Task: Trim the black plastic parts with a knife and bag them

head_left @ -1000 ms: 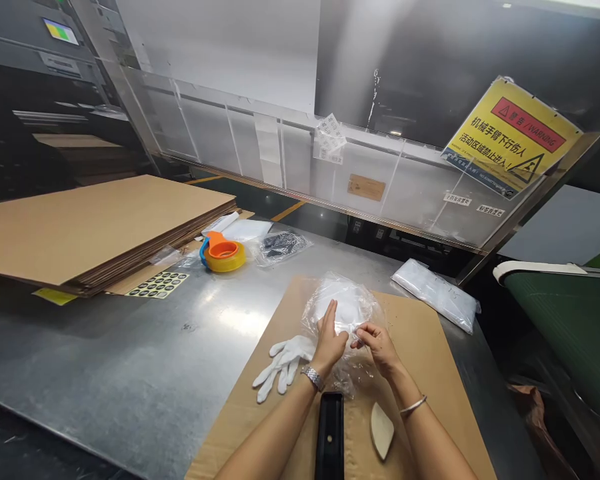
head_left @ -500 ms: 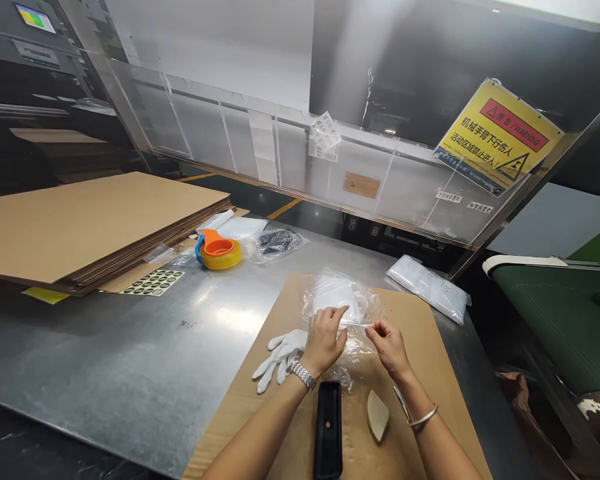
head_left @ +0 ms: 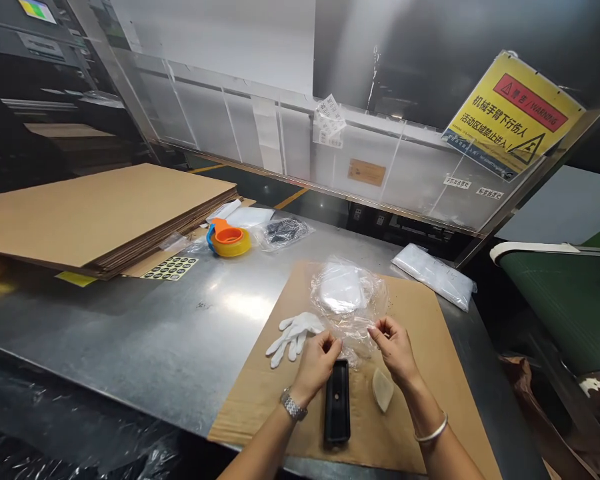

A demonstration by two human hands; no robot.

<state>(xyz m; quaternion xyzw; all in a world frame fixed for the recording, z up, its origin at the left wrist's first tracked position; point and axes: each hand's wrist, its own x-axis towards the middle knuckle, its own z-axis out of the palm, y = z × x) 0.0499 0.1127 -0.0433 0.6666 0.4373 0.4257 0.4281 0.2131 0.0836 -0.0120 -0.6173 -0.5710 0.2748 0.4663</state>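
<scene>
My left hand [head_left: 318, 360] is closed in a pinch at the near edge of crumpled clear plastic film [head_left: 357, 331], just above a long black tray [head_left: 337, 403]. To its right, my right hand [head_left: 393, 347] pinches the same film between thumb and fingers. A white stack in clear plastic [head_left: 341, 288] lies beyond both hands on a brown cardboard sheet [head_left: 417, 320]. Beside my left hand rests a white glove [head_left: 293, 335]. A pale leaf-shaped piece [head_left: 382, 390] lies between the black tray and my right forearm.
Stacked cardboard [head_left: 130, 213] stands at the left, near an orange and yellow tape dispenser [head_left: 230, 241], a sticker sheet [head_left: 171, 267] and a bag of dark items [head_left: 285, 232]. A white plastic-wrapped packet [head_left: 434, 275] lies at the right, by a green conveyor [head_left: 560, 300].
My left hand has drawn back toward me from the white stack, and its spread fingers have closed. My right hand keeps its pinch. The camera view has shifted slightly.
</scene>
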